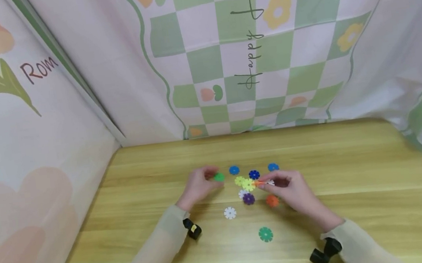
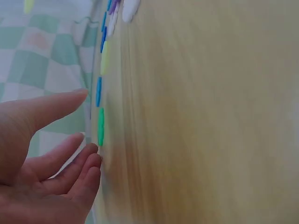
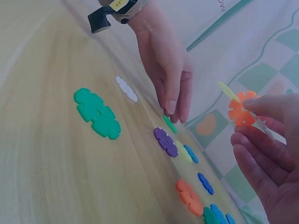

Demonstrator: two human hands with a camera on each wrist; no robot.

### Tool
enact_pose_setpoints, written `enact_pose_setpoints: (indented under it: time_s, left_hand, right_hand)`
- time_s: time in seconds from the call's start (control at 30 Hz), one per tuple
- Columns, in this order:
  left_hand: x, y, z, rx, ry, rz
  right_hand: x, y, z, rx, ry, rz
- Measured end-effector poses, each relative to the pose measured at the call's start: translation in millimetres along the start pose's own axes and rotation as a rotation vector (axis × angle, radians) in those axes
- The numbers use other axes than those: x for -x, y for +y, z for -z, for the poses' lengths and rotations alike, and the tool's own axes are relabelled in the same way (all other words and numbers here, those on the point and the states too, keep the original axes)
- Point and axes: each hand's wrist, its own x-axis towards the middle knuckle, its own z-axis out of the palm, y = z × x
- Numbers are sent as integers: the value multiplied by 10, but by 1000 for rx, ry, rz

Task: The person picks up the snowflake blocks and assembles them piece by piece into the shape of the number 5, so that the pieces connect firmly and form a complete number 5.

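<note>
My right hand (image 1: 292, 189) pinches an orange flower-shaped plastic disc (image 3: 243, 111) between thumb and fingers, up off the table. A yellow flower disc (image 1: 248, 184) is slotted onto its one side, and a white one (image 3: 265, 128) shows on the other, partly hidden by the fingers. My left hand (image 1: 199, 185) is low over the table with thumb and fingers spread apart. Its fingertips (image 2: 92, 161) are right at a bright green flower disc (image 2: 101, 127), which lies on the wood.
On the wooden table (image 1: 163, 258) lie more flower discs: a darker green one (image 1: 265, 234) near the front, white (image 1: 230, 213), purple (image 1: 248, 199), orange (image 1: 272, 201), yellow (image 1: 239, 181) and several blue ones (image 1: 234, 170). Printed curtains (image 1: 209, 118) hang along the back edge.
</note>
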Motion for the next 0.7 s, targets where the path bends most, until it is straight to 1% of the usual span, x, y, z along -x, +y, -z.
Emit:
enact_pose_setpoints:
  time_s: [0.17, 0.33, 0.53, 0.7]
  left_hand:
    - [-44, -13, 14, -44, -13, 36]
    - [-83, 11, 36, -82, -28, 48]
    - [-120, 28, 27, -125, -18, 65]
    - [-133, 24, 1, -133, -8, 73]
  right_hand:
    - [2, 9, -10, -9, -10, 10]
    - [7, 20, -15, -13, -15, 23]
    - [20, 31, -13, -19, -20, 29]
    - [30, 48, -19, -25, -18, 29]
